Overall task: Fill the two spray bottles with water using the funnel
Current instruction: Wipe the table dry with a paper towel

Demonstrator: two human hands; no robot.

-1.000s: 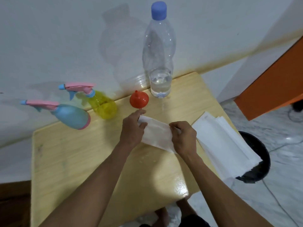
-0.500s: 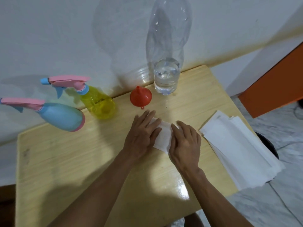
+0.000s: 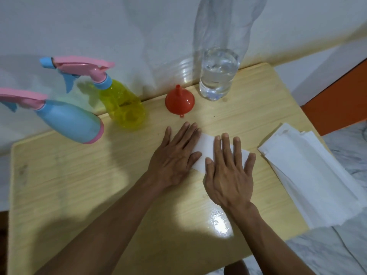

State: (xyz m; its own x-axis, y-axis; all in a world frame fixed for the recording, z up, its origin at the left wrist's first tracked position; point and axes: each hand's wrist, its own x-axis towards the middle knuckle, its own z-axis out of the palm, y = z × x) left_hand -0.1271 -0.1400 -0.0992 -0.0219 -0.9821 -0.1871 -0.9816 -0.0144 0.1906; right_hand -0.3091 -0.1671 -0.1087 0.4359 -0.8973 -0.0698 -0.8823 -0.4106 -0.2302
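Pressing paper towel (image 3: 204,153) flat on tabletop (image 3: 79,185): left hand (image 3: 174,155), right hand (image 3: 228,173), both open, palms down. Funnel (image 3: 179,103) upside down just beyond fingers; blue spray bottle (image 3: 67,122), yellow spray bottle (image 3: 123,108) capped, well left. Risk: forward wipe knocks funnel or nearby water bottle (image 3: 218,74).

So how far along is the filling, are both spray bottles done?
Filling looks finished: the yellow spray bottle and blue spray bottle have their trigger heads on, the red funnel sits upside down on the table, and the water bottle is mostly empty. How full they are can't be seen. In hand: left hand and right hand press a paper towel flat, probably blotting spills. Left: finishing that wipe.
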